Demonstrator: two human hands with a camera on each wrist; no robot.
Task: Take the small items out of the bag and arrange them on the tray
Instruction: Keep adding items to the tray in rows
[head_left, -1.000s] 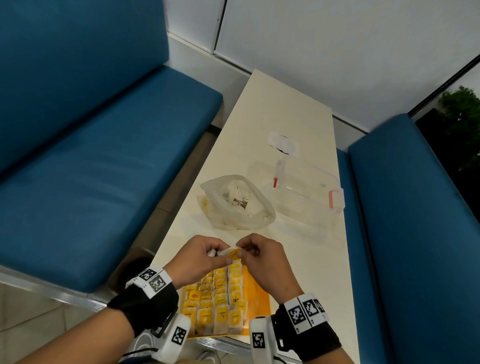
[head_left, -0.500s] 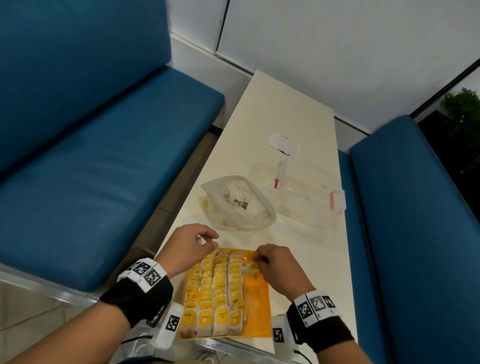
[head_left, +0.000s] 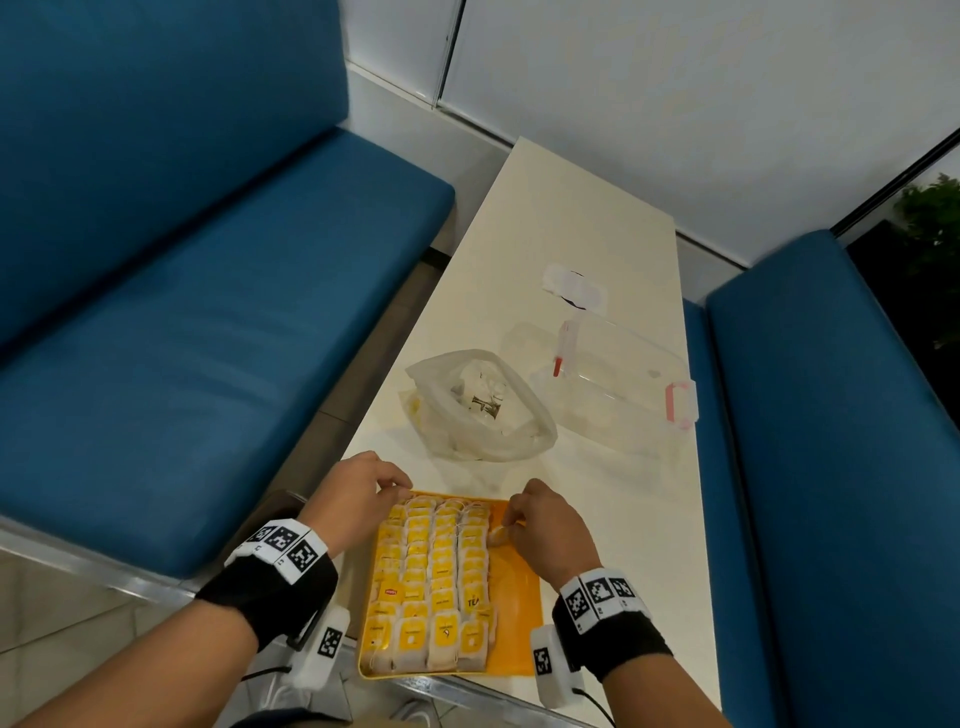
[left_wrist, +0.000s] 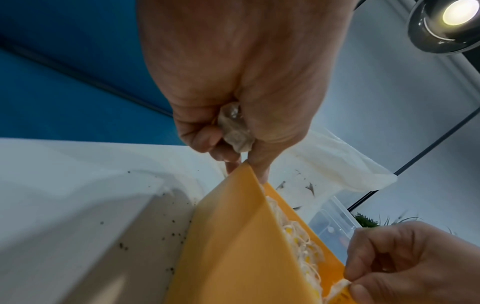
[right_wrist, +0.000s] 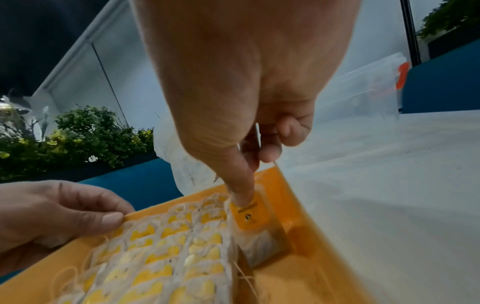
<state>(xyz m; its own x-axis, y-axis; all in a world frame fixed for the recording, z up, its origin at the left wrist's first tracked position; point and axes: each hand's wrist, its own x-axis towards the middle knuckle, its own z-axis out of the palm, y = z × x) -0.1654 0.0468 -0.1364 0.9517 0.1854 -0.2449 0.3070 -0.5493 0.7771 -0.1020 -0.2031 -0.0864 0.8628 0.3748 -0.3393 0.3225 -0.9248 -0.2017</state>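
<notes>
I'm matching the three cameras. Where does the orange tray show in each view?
Head: orange tray bottom centre, between both wrists.
Left wrist: lower middle to bottom right, seen edge-on.
Right wrist: bottom, left edge to centre-right.
Shared landmark: the plastic bag just beyond the tray's far end.

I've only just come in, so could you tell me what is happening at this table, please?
A person is laying tea bags in rows on an orange tray at the near end of the table. The right hand is setting one tea bag down at the far end of a new row, thumb pressed on its yellow tag. The left hand touches the tray's far corner while gripping a crumpled scrap. The plastic bag lies open beyond the tray.
</notes>
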